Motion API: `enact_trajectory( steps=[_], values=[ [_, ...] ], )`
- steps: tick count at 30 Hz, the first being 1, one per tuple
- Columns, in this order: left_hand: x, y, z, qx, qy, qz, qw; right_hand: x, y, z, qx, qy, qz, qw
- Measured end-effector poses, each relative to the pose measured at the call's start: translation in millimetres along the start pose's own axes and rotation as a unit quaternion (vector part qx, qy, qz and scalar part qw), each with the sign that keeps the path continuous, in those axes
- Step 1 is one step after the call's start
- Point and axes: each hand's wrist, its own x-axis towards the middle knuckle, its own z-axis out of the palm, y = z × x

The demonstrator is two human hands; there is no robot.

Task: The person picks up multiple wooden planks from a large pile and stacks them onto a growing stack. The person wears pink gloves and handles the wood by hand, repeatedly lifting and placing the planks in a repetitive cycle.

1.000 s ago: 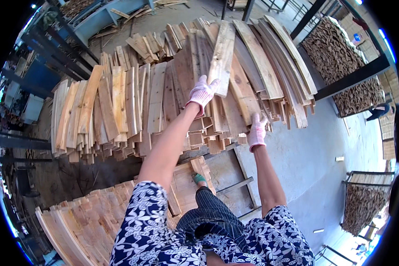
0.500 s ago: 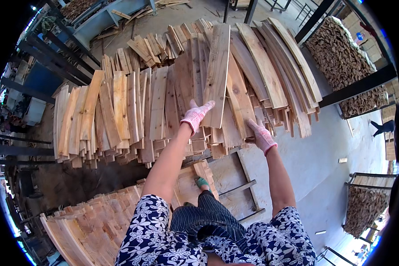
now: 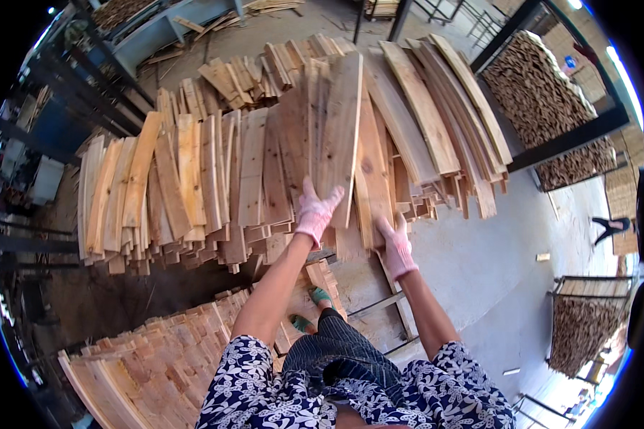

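Observation:
Both my hands wear pink-and-white knit gloves. My left hand (image 3: 318, 213) grips a long pale board (image 3: 342, 118) near its close end, the thumb lying over its face and some fingers hidden. That board stands slightly tilted above the others. My right hand (image 3: 396, 249) holds the near end of a browner knotted board (image 3: 371, 171) just to the right, thumb on top and fingers out of sight beneath. Both boards rest over a wide pile of rough wooden boards (image 3: 186, 164), and their near ends stick out toward me.
A lower stack of boards (image 3: 157, 350) lies at near left, by my green shoes (image 3: 322, 297). A metal frame (image 3: 404, 314) is on the floor below my right hand. Dark posts (image 3: 572, 136) and bundled wood stacks (image 3: 537, 86) stand at right.
Both hands have drawn closer to me, bringing the two boards' near ends with them. My right hand has also shifted left, nearer to my left hand.

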Motion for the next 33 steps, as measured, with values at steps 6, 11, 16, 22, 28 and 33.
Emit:
enact_trajectory(
  steps=[6,11,16,22,28,33],
  values=[
    [-36.5,-25.3,-9.4,-0.034,-0.127,-0.104,0.986,-16.7,30.1,-86.9,-0.375,-0.125,-0.011,0.919],
    [-33.6,-18.9,-20.3,-0.089,-0.175,-0.166,0.966,1.5,-73.3,-76.2,-0.666,0.010,-0.112,0.738],
    [-27.3,-43.0,-16.2,-0.308,-0.209,-0.155,0.915,40.2,-110.8,-37.1,-0.685,0.173,-0.202,0.679],
    [-6.0,-59.0,-6.2,-0.334,-0.196,-0.097,0.917,62.1,-114.6,-28.0,-0.677,0.061,-0.101,0.726],
    [8.4,-84.8,-6.6,-0.341,-0.206,-0.089,0.913,12.5,-48.1,-71.8,-0.448,-0.054,-0.186,0.873],
    [14.4,-86.8,3.7,-0.364,-0.204,-0.086,0.905,33.4,0.4,-65.5,-0.135,-0.129,-0.007,0.982]
  ],
)
